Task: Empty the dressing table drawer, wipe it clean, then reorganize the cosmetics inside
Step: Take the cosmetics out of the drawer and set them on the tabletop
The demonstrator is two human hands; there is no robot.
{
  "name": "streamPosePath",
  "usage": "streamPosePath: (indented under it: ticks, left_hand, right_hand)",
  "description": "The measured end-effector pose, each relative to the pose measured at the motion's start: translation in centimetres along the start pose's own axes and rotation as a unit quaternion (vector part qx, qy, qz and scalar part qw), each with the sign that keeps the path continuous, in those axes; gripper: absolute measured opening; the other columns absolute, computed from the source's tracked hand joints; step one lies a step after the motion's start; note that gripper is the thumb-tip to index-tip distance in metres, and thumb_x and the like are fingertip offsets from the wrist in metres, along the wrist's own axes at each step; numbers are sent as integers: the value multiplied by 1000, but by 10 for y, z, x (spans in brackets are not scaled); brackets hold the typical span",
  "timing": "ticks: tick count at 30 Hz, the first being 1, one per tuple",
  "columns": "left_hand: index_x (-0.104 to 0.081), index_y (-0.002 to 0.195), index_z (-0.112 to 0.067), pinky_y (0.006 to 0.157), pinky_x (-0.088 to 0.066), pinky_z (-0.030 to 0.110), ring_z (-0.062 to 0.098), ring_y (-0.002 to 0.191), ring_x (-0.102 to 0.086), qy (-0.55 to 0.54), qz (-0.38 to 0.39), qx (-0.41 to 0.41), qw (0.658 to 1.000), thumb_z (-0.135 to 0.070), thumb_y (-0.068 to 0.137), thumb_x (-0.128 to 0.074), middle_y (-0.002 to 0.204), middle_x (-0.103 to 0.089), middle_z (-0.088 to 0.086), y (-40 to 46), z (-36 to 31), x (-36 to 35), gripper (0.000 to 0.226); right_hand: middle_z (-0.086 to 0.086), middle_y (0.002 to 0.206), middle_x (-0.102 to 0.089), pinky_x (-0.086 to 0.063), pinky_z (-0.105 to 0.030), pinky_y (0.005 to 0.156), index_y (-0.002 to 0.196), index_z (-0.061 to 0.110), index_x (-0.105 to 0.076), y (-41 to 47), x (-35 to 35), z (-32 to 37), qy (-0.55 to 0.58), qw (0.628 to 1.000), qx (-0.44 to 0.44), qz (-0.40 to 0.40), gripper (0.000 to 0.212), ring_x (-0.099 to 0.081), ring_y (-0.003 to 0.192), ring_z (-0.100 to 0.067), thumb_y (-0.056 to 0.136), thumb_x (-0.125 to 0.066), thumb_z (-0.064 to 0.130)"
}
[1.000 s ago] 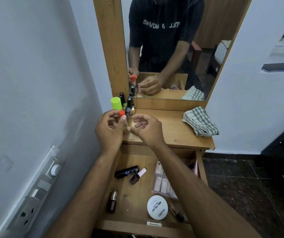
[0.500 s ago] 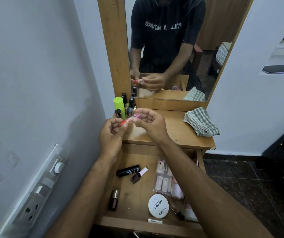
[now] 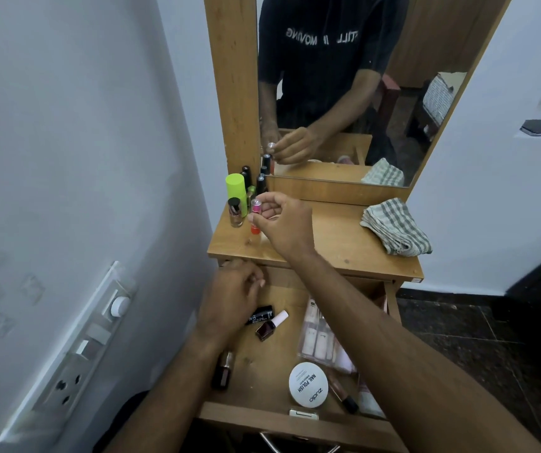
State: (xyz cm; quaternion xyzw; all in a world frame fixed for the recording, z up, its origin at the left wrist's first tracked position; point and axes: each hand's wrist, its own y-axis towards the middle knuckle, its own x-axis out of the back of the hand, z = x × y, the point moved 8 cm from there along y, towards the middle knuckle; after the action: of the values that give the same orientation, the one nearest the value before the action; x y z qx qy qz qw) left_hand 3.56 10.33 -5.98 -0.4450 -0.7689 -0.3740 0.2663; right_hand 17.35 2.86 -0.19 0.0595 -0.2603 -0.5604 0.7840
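The open drawer (image 3: 272,420) holds a black tube (image 3: 260,314), a dark nail polish with a pink cap (image 3: 270,325), a brown bottle (image 3: 223,371), a round white tin (image 3: 308,384) and a clear pouch of tubes (image 3: 320,338). My right hand (image 3: 285,227) is over the dressing table top (image 3: 337,246), shut on a small pink bottle (image 3: 256,206) beside a cluster of bottles. An orange-capped bottle (image 3: 254,231) stands just under that hand. My left hand (image 3: 233,295) hovers over the drawer's back left, fingers curled, nothing visible in it.
A lime-capped can (image 3: 236,190) and a black-capped nail polish (image 3: 235,213) stand at the table's back left. A folded checked cloth (image 3: 393,227) lies at the right. The mirror (image 3: 344,93) rises behind. A switch panel (image 3: 83,348) sits on the left wall.
My left hand has let go, dropped from the table top to the drawer. The orange-capped bottle now stands on the table. My right hand keeps the pink bottle, now upright near the cluster.
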Motion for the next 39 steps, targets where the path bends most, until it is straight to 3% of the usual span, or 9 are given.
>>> streamPosePath:
  ticks: [2, 6, 10, 14, 20, 24, 28, 33, 39]
  left_hand:
    - [-70, 86, -21, 77, -52, 36, 18, 85, -65, 43, 64, 12, 997, -23, 85, -70, 88, -70, -5, -5, 1, -10, 1]
    - [-70, 86, -20, 89, -35, 29, 19, 89, -65, 250, 164, -34, 954, -44, 89, -53, 87, -72, -5, -11, -6, -31, 30]
    - [-64, 86, -25, 116, -20, 38, 15, 87, -61, 311, 219, -62, 923, -58, 80, -21, 87, -68, -7, -22, -10, -49, 55]
    - [-64, 95, -26, 109, -32, 42, 21, 93, -63, 320, 238, -51, 916, -39, 90, -55, 96, -70, -3, -23, -5, -53, 17]
    - [-59, 88, -22, 109, -29, 37, 22, 89, -64, 323, 236, -45, 915, -57, 94, -50, 94, -69, -1, -28, -4, -51, 37]
    - [-60, 91, -22, 106, -37, 35, 20, 88, -66, 245, 196, -42, 948, -45, 93, -44, 94, -70, -3, -27, -7, -38, 29]
    - [-68, 98, -30, 67, -42, 13, 2, 79, -64, 11, 90, 37, 995, -29, 77, -73, 86, -68, -18, -32, 3, -12, 21]
    - [-63, 94, -42, 65, -47, 6, -3, 75, -63, -154, -77, 117, 978, -16, 76, -86, 78, -67, -18, -23, 17, 31, 39]
    - [-69, 105, -20, 64, -47, 3, -10, 72, -60, -178, -188, 119, 958, -18, 79, -85, 85, -67, -17, 15, 20, 76, 31]
  right_hand:
    - [6, 80, -72, -61, -24, 71, 102, 14, -75, -4, -1, 1, -14, 1000, 5, -16, 33, -67, 69, -5, 72, -90, 13]
    - [9, 81, -71, -60, -25, 71, 107, 16, -73, -13, -1, 3, -30, 998, 17, -46, 40, -67, 71, -4, 71, -90, 13]
    - [9, 83, -70, -58, -19, 70, 117, 19, -68, -20, 2, 3, -41, 996, 32, -66, 50, -67, 73, -3, 72, -90, 15]
    - [6, 88, -71, -59, -20, 70, 125, 16, -64, -22, 2, 0, -42, 996, 28, -67, 59, -67, 75, -4, 71, -91, 17]
    - [4, 89, -70, -59, -26, 71, 126, 17, -62, -25, 7, 3, -44, 995, 30, -82, 63, -66, 77, -9, 71, -91, 29]
    - [7, 86, -70, -57, -25, 71, 124, 20, -62, -38, 22, 3, -21, 992, 18, -122, 52, -67, 78, -7, 80, -84, 38]
    - [7, 84, -70, -58, -36, 68, 120, 23, -65, -62, 41, -3, 39, 988, 3, -152, 24, -68, 81, -9, 97, -66, 30]
    - [8, 81, -70, -56, -32, 63, 113, 24, -66, -99, 52, -11, 63, 990, 29, -123, 15, -70, 77, -12, 101, -58, 23]
    - [12, 86, -71, -54, -33, 65, 100, 18, -75, -119, 32, -34, -46, 998, 48, -9, 12, -64, 72, -6, 93, -66, 14]
